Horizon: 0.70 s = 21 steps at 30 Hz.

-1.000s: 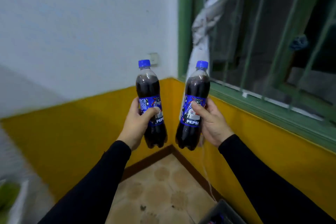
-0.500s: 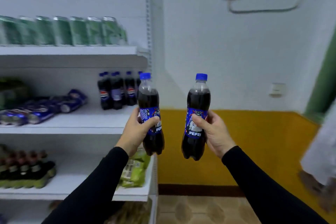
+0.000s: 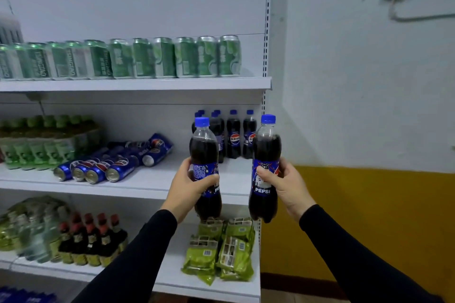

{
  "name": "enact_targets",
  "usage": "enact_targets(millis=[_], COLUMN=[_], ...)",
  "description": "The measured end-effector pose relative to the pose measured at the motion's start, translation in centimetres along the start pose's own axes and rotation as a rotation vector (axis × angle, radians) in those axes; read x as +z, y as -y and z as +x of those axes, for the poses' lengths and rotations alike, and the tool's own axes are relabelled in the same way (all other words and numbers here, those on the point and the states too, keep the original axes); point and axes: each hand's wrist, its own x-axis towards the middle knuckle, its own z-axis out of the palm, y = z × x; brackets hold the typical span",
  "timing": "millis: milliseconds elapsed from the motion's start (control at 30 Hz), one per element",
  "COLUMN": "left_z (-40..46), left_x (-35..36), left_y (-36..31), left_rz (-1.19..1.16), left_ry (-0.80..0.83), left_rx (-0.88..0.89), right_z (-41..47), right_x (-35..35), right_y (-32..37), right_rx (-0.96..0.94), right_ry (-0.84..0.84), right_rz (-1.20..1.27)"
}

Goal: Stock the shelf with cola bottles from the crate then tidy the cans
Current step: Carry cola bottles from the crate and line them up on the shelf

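The left hand [image 3: 187,187] is wrapping its grip around the label of one cola bottle [image 3: 205,167], thumb across the front and fingers behind, holding it upright in the lower middle of the frame. The right hand [image 3: 286,186] is clamping its grip on a second cola bottle [image 3: 264,167] in the same way, upright and just right of the first, the two bottles standing apart with a gap between them. Both have blue caps and dark drink inside. Black sleeves [image 3: 138,256] are covering both arms.

Behind the held bottles, a small cluster of shelved cola bottles [image 3: 234,138] is standing at the right end of the middle shelf [image 3: 147,186], toward the back. Left of them on that shelf, blue cans [image 3: 108,165] are lying on their sides in a loose row, some stacked behind others. Farther left, green bottles [image 3: 37,145] in a wrapped pack are sitting near the frame's left edge.

On the top shelf [image 3: 138,83], a row of green cans [image 3: 152,58] is standing upright across the upper left and middle. On the lower shelf [image 3: 172,263], dark bottles with red caps [image 3: 93,238] are standing at lower left, and green packets [image 3: 221,251] are lying in a pile below the held bottles. A white and yellow wall [image 3: 369,130] is filling the right of the frame.
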Motion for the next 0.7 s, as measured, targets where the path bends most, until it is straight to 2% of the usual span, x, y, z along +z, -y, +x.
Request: enact_targets(millis=[433, 700], left_z=[16.6, 24.5], left_x=[3.6, 6.4], left_y=[6.1, 10.9], left_rz=[0.061, 0.068], left_ry=[-0.022, -0.052], left_rx=[0.002, 0.014], right_z=[16.3, 22.8], right_x=[-0.3, -0.5], right_y=[-7.0, -12.1], right_rx=[0.03, 0.064], right_ry=[-0.043, -0.145], right_rz=[-0.113, -0.161])
